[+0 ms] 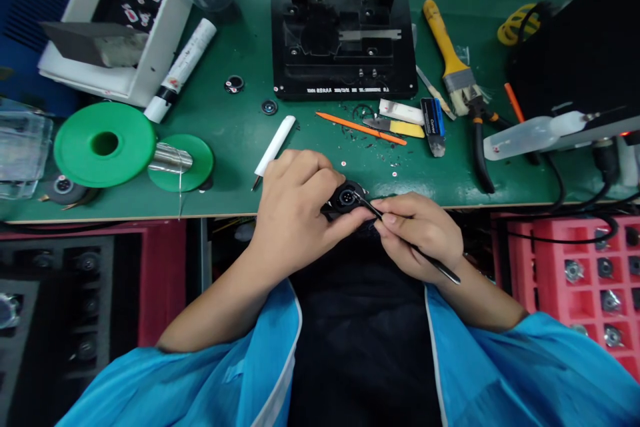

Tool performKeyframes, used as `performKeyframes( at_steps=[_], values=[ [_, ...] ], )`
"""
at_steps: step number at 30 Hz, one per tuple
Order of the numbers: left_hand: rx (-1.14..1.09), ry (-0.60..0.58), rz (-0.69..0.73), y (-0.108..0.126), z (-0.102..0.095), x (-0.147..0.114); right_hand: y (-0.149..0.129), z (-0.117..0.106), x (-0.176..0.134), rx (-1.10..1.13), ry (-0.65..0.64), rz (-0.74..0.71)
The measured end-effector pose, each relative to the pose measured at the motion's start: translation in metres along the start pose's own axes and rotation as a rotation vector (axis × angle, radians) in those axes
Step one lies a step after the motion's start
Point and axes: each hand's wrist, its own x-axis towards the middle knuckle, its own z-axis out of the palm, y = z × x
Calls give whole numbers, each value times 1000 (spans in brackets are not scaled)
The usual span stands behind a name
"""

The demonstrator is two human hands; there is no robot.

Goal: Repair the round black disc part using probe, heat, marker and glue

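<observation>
My left hand grips a small round black part at the front edge of the green table. Small light dots show in the ring at the middle of that part. In my right hand is a pair of dark metal tweezers, held like a pen between thumb and fingers. Their tip meets the face of the black part near its centre. The underside of the part is hidden by my left fingers. Just beyond my left hand lies a white pen-like tool.
A black press stand is at the back. Solder wire on a green spool stands left. Right lie an orange stick, a yellow-handled brush, pliers and a squeeze bottle. A pink foam tray holds parts below right.
</observation>
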Motion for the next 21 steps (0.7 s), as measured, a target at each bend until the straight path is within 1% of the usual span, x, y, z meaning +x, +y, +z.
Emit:
performKeyframes(
  at_steps=[9, 13, 17, 21],
  values=[
    [21, -25, -29, 0, 0, 0, 2, -1, 1, 10, -13, -17],
    [12, -19, 10, -1, 0, 1, 1, -1, 3, -19, -20, -23],
    [2, -2, 26, -2, -1, 1, 0, -2, 2, -2, -20, 7],
    [7, -40, 0, -1, -2, 1, 1, 0, 1, 7, -3, 16]
  ],
)
